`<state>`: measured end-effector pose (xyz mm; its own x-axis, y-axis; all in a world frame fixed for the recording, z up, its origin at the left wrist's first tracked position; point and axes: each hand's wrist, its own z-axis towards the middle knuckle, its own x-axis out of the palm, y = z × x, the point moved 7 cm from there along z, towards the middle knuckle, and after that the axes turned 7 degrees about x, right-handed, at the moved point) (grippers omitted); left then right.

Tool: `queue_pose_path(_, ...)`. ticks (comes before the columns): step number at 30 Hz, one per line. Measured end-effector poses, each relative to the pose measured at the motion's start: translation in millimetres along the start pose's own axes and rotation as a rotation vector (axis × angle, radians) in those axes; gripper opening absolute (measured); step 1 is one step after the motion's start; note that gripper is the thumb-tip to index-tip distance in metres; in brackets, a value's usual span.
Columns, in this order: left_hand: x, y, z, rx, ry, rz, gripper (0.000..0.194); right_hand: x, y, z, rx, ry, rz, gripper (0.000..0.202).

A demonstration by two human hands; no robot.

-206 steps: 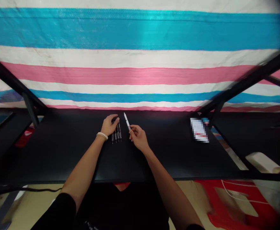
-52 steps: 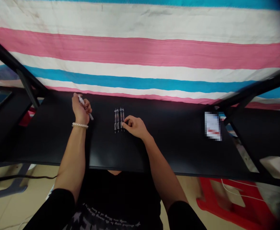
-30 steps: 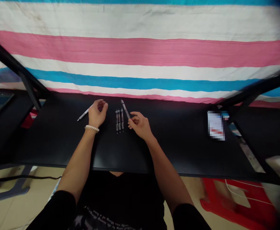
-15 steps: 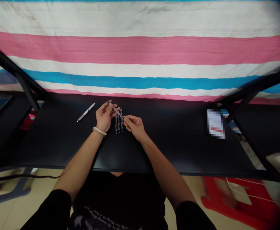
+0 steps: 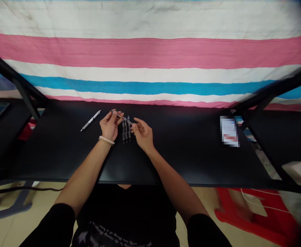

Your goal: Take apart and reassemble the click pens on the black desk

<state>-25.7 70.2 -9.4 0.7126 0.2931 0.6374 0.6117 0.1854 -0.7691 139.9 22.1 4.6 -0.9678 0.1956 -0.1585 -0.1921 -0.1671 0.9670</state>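
Note:
A slim pen [image 5: 125, 118], grey and partly clear, is held slantwise between my two hands above the table. The fingers of my left hand [image 5: 108, 126] are closed round its upper left end. At its lower right end, the thumb and fingers of my right hand [image 5: 143, 136] pinch the pen, with the index finger raised off it. Under it, three grey-black pens [image 5: 126, 134] lie side by side, tips toward me, their upper parts partly covered. A white pen [image 5: 91, 120] lies apart, left of my left hand. Fine details of the held pen are too small to make out.
The black table [image 5: 191, 147] has slanted black frame bars at both sides. A blurred-out white packet [image 5: 229, 132] lies at the right. Behind hangs a striped cloth [image 5: 150, 51]. A red stool [image 5: 243, 212] stands below on the right.
My right index finger has straightened and lifted away from the pen, while the thumb stays at its end. The whole view has shifted slightly.

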Motion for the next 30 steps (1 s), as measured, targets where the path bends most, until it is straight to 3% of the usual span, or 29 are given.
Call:
queue_pose_path(3,-2.0,0.8,1.9,-0.022,-0.001,-0.017,0.022,0.3,2.4,0.3,-0.053,0.002,0.005,0.016)
queue_pose_path(8,-3.4,2.5,2.8,-0.040,0.004,-0.020,0.020,2.4,-2.1,0.5,0.037,0.035,0.109,0.022)
queue_pose_path(11,-2.9,3.6,0.9,-0.041,0.002,-0.007,0.020,2.1,4.1,-1.1,-0.037,0.011,0.102,0.019)
queue_pose_path(16,-4.2,2.2,4.0,-0.025,0.008,0.002,0.021,3.2,-8.5,-0.5,0.092,0.028,0.139,0.025)
queue_pose_path(21,-23.7,-7.8,18.2,0.036,-0.139,0.000,0.011,-8.5,1.3,-1.5,-0.062,-0.046,-0.045,0.017)
queue_pose_path(25,-15.2,-3.7,13.4,0.004,-0.052,0.024,0.016,-8.2,4.2,-3.6,-0.080,-0.042,-0.121,0.015)
queue_pose_path(30,-2.1,4.5,-0.6,-0.046,0.002,-0.004,0.022,-12.3,13.6,-7.8,-0.194,-0.137,-0.194,0.016)
